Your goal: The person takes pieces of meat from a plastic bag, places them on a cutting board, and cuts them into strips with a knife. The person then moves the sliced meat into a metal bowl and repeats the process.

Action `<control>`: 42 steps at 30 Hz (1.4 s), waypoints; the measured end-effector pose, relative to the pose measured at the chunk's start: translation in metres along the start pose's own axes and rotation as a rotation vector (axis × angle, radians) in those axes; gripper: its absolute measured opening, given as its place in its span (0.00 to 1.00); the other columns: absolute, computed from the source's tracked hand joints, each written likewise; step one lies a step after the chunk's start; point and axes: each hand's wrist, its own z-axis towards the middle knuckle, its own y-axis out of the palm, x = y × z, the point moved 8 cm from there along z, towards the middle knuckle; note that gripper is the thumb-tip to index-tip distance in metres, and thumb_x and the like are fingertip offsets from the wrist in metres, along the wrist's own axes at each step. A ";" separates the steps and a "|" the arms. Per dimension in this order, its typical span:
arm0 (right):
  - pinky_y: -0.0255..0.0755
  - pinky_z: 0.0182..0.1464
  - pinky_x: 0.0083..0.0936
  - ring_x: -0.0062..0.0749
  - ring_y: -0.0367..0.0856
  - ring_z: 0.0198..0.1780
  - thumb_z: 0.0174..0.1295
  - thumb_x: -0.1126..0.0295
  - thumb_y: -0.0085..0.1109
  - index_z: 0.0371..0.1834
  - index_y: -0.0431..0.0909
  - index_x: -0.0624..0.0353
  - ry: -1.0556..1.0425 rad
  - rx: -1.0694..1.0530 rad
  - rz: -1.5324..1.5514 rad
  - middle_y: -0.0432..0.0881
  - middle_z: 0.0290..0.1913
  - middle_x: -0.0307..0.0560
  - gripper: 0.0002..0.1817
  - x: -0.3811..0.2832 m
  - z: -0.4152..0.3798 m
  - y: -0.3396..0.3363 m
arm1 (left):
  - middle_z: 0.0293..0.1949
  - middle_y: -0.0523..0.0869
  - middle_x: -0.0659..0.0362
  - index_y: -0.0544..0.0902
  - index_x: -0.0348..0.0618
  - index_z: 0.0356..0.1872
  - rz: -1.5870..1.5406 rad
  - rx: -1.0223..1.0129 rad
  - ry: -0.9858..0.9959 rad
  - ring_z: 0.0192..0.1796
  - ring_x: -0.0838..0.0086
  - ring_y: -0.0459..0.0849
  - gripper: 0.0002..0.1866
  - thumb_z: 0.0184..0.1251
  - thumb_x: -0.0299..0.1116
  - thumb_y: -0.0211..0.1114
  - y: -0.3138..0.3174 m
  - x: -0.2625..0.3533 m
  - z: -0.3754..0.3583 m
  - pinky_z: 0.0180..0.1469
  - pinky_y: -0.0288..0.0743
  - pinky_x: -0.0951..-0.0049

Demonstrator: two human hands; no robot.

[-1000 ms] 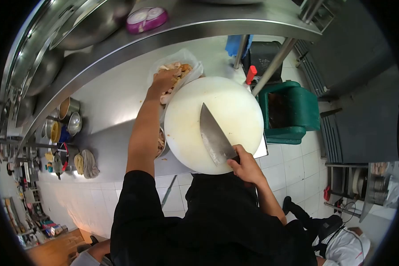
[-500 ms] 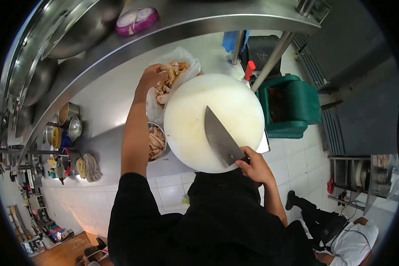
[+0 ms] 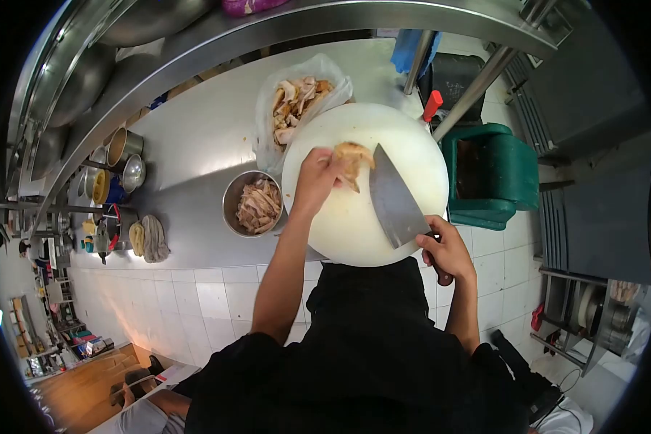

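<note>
My left hand (image 3: 317, 177) is closed on a piece of chicken (image 3: 354, 160), held over the round white cutting board (image 3: 340, 231). Wrapped around the dark handle of a broad chef's knife (image 3: 398, 202), my right hand (image 3: 447, 249) is at the board's near right side. The blade lies across the board, its tip pointing away from me, close to the chicken piece. Behind the board's left side, a clear plastic bag (image 3: 266, 137) holds more chicken pieces (image 3: 296, 101). Left of the board stands a metal bowl (image 3: 231, 217) of cut meat strips (image 3: 259, 206).
A metal shelf (image 3: 282, 32) crosses above the far side, with part of a red onion (image 3: 249, 6) on it. Right of the board are a red-handled tool (image 3: 432, 105) and a green bin (image 3: 510, 173). Pots (image 3: 125, 147) and cloths (image 3: 154, 239) sit at left.
My left hand has come from the plastic bag to above the board, now with a chicken piece in it. The knife has stayed in my right hand on the board. The whole view has shifted.
</note>
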 end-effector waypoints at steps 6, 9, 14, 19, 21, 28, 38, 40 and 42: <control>0.68 0.21 0.23 0.23 0.75 0.20 0.69 0.78 0.59 0.54 0.73 0.65 0.035 0.087 0.086 0.76 0.33 0.45 0.13 0.014 -0.016 -0.021 | 0.50 0.88 0.54 0.84 0.43 0.50 0.941 0.023 0.149 0.51 0.56 0.86 0.17 0.59 0.29 0.74 -0.040 0.048 -0.057 0.53 0.78 0.58; 0.69 0.21 0.23 0.22 0.76 0.20 0.68 0.75 0.60 0.53 0.73 0.67 0.034 0.061 0.068 0.79 0.36 0.47 0.13 0.013 -0.012 -0.025 | 0.65 0.81 0.56 0.86 0.52 0.57 1.096 -0.198 0.613 0.64 0.56 0.78 0.25 0.55 0.29 0.76 -0.001 0.098 -0.053 0.63 0.73 0.58; 0.69 0.21 0.23 0.22 0.76 0.20 0.68 0.75 0.60 0.52 0.72 0.67 -0.019 0.022 0.037 0.80 0.37 0.48 0.13 0.009 0.005 -0.033 | 0.75 0.69 0.59 0.85 0.59 0.61 1.143 -0.864 0.716 0.71 0.59 0.72 0.30 0.52 0.29 0.77 0.034 0.058 -0.012 0.69 0.71 0.60; 0.70 0.22 0.23 0.22 0.77 0.21 0.68 0.75 0.59 0.53 0.73 0.67 -0.046 0.038 0.045 0.81 0.37 0.49 0.13 0.004 0.008 -0.034 | 0.69 0.73 0.53 0.83 0.57 0.62 1.138 -0.719 0.671 0.67 0.54 0.73 0.27 0.57 0.35 0.75 0.029 0.051 -0.003 0.67 0.73 0.58; 0.71 0.23 0.23 0.23 0.77 0.21 0.68 0.76 0.58 0.54 0.73 0.68 -0.045 0.030 0.069 0.81 0.37 0.49 0.13 0.006 0.007 -0.033 | 0.65 0.75 0.48 0.83 0.53 0.62 1.135 -0.591 0.661 0.64 0.52 0.74 0.27 0.60 0.36 0.74 0.028 0.047 -0.021 0.66 0.74 0.57; 0.72 0.24 0.24 0.23 0.77 0.22 0.69 0.77 0.57 0.55 0.72 0.68 -0.009 0.027 0.116 0.80 0.39 0.49 0.13 0.006 0.003 -0.032 | 0.47 0.83 0.38 0.73 0.41 0.71 1.055 -0.079 0.116 0.52 0.47 0.81 0.34 0.65 0.41 0.72 0.053 0.044 -0.095 0.56 0.76 0.52; 0.75 0.33 0.46 0.55 0.83 0.27 0.64 0.79 0.52 0.48 0.67 0.67 -0.376 0.256 -0.464 0.81 0.31 0.64 0.10 -0.068 0.010 -0.021 | 0.50 0.83 0.57 0.85 0.44 0.53 0.910 -0.103 0.690 0.55 0.59 0.80 0.20 0.56 0.23 0.71 0.037 0.048 -0.085 0.58 0.78 0.62; 0.74 0.41 0.57 0.72 0.82 0.36 0.65 0.78 0.53 0.46 0.67 0.67 -0.451 0.311 -0.623 0.82 0.33 0.72 0.09 -0.087 0.017 0.001 | 0.52 0.84 0.57 0.86 0.42 0.48 0.810 -0.174 0.750 0.55 0.58 0.81 0.17 0.54 0.22 0.72 0.041 0.039 -0.080 0.57 0.79 0.62; 0.74 0.40 0.57 0.72 0.82 0.36 0.66 0.78 0.53 0.47 0.66 0.67 -0.483 0.282 -0.774 0.82 0.32 0.71 0.10 -0.107 0.020 0.014 | 0.51 0.84 0.57 0.86 0.41 0.48 0.770 -0.181 0.781 0.54 0.59 0.81 0.17 0.54 0.22 0.72 0.039 0.035 -0.078 0.56 0.79 0.62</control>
